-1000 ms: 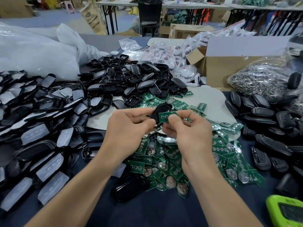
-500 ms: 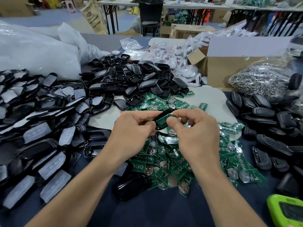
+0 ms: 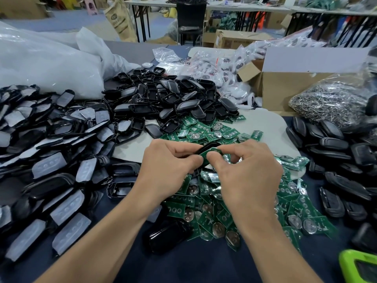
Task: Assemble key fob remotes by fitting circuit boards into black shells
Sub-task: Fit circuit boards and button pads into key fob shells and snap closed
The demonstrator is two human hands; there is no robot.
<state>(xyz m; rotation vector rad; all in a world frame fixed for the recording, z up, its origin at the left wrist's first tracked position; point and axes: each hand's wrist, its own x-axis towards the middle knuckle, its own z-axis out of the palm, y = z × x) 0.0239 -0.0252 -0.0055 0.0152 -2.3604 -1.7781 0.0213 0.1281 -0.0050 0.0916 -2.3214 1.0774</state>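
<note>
My left hand [image 3: 167, 170] grips a black key fob shell [image 3: 206, 149] at the middle of the table. My right hand [image 3: 248, 172] pinches a green circuit board [image 3: 211, 153] with thumb and forefinger, and the board lies against the shell's open side. Both hands hover over a heap of loose green circuit boards [image 3: 224, 203] with coin cells. Whether the board sits fully in the shell is hidden by my fingers.
Empty black shells [image 3: 173, 99] are piled behind the boards. Shells with clear button pads [image 3: 51, 160] cover the left side. Black shell halves [image 3: 336, 160] lie at right, a bag of metal rings [image 3: 330, 103] and cardboard box [image 3: 285, 86] behind. A green device [image 3: 359, 266] sits at the front right.
Both hands have come down a little toward the board heap. The circuit board has gone from held apart beside the shell to lying against it, with my right fingers over it.
</note>
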